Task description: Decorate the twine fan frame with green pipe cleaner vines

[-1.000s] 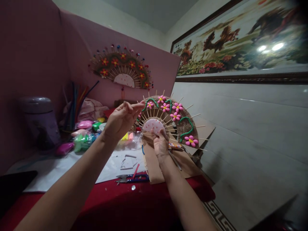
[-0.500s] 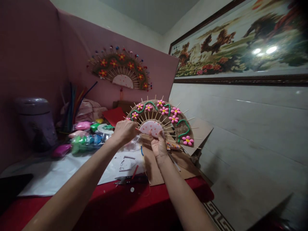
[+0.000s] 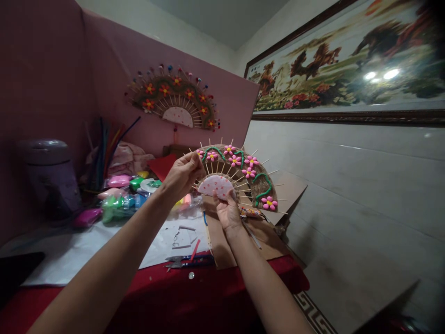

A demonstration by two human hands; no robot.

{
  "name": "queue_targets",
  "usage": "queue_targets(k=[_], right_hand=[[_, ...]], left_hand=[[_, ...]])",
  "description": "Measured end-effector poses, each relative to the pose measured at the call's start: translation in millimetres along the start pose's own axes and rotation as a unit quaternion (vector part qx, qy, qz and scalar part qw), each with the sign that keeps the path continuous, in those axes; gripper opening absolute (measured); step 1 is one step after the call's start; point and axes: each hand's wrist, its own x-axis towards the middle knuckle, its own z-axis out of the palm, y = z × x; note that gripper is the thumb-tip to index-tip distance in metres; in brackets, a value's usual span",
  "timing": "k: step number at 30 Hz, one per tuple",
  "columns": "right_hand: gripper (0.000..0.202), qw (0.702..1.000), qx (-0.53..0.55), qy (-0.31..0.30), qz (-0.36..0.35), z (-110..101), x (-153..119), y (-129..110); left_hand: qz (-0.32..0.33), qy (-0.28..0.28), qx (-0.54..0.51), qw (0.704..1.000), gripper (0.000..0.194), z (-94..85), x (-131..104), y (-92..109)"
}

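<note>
A fan-shaped craft [image 3: 262,185] of brown cord and thin sticks, with pink flowers and green wavy strips, is held up above the table. My right hand [image 3: 227,211] grips its dotted half-round base [image 3: 216,184] between thumb and fingers from below. At the fan's left part, my left hand [image 3: 186,171] is closed with fingertips pinched together, covering some of the sticks and flowers. What those fingertips hold, if anything, is too small to make out.
A similar fan [image 3: 177,104] hangs on the pink panel. Bagged coloured clay [image 3: 120,206] and a large flask [image 3: 52,181] are at the left. Blue-handled snips [image 3: 194,261] lie near the front edge beside brown cardboard [image 3: 222,246]. A framed picture hangs at the right.
My left hand has moved up and slightly right, from beside the dotted base to the fan's upper left. The fan has shifted slightly left in my right hand.
</note>
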Motion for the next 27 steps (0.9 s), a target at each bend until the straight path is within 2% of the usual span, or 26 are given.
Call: queue_targets(k=[1, 2, 3, 5, 6, 7, 8, 11, 13, 14, 15, 16, 19, 21, 23, 25, 27], right_hand=[[0.021, 1.000, 0.004, -0.001, 0.001, 0.4, -0.2, -0.6], [0.020, 1.000, 0.006, 0.000, 0.001, 0.8, -0.3, -1.1], [0.019, 1.000, 0.008, 0.003, 0.000, 1.0, -0.5, -1.7], [0.018, 1.000, 0.008, 0.006, -0.003, 1.3, -0.7, -2.8], [0.018, 1.000, 0.008, 0.007, -0.004, 1.3, -0.6, -3.3], [0.018, 1.000, 0.007, 0.005, -0.004, 1.2, -0.4, -3.7], [0.019, 1.000, 0.006, 0.003, -0.004, 1.1, 0.0, -4.0], [0.020, 1.000, 0.009, 0.004, -0.001, 0.7, 1.4, -4.4], [0.021, 1.000, 0.021, 0.005, 0.005, 0.7, 1.7, -4.5], [0.022, 1.000, 0.029, 0.005, 0.008, 0.9, 1.4, -4.5], [0.023, 0.999, 0.037, 0.003, 0.010, 1.1, 1.0, -4.5], [0.023, 0.999, 0.044, 0.002, 0.011, 1.5, 0.4, -4.5], [0.025, 0.998, 0.055, 0.004, 0.009, 2.5, -1.1, -4.4], [0.026, 0.998, 0.057, 0.010, 0.010, 2.8, -1.4, -4.0], [0.025, 0.998, 0.057, 0.014, 0.012, 2.8, -1.0, -3.7], [0.024, 0.998, 0.054, 0.015, 0.017, 2.7, -0.6, -3.5], [0.023, 0.998, 0.053, 0.020, 0.023, 2.7, -0.5, -3.5]], left_hand=[[-0.003, 0.025, 0.082, 0.996, 0.034, -2.4, 1.0, -3.3], [-0.003, 0.048, 0.194, 0.980, 0.035, -5.2, 1.7, -6.5], [-0.002, 0.063, 0.329, 0.942, 0.033, -8.1, 1.8, -9.4], [-0.012, 0.071, 0.573, 0.817, 0.024, -12.9, 0.2, -13.3], [-0.023, 0.062, 0.656, 0.752, 0.022, -14.6, -1.3, -14.4], [-0.035, 0.047, 0.712, 0.700, 0.023, -15.7, -3.0, -14.9], [-0.047, 0.027, 0.748, 0.661, 0.027, -16.4, -4.7, -15.1], [-0.091, -0.034, 0.798, 0.595, 0.028, -18.1, -8.1, -15.5], [-0.121, -0.057, 0.801, 0.584, 0.021, -19.9, -7.5, -16.8], [-0.132, -0.059, 0.790, 0.595, 0.021, -21.0, -6.3, -17.7], [-0.135, -0.059, 0.768, 0.623, 0.022, -21.9, -4.5, -18.7], [-0.128, -0.054, 0.732, 0.667, 0.023, -22.5, -2.5, -19.4], [-0.041, -0.051, 0.529, 0.846, 0.029, -20.5, 2.4, -17.9], [0.022, -0.054, 0.343, 0.938, 0.031, -15.7, 2.8, -12.3], [0.030, -0.048, 0.169, 0.984, 0.029, -9.9, 1.2, -4.1], [0.013, -0.037, 0.038, 0.999, 0.028, -5.8, -0.6, 3.9], [-0.002, -0.017, -0.039, 0.999, 0.028, -5.5, -0.8, 8.5]])
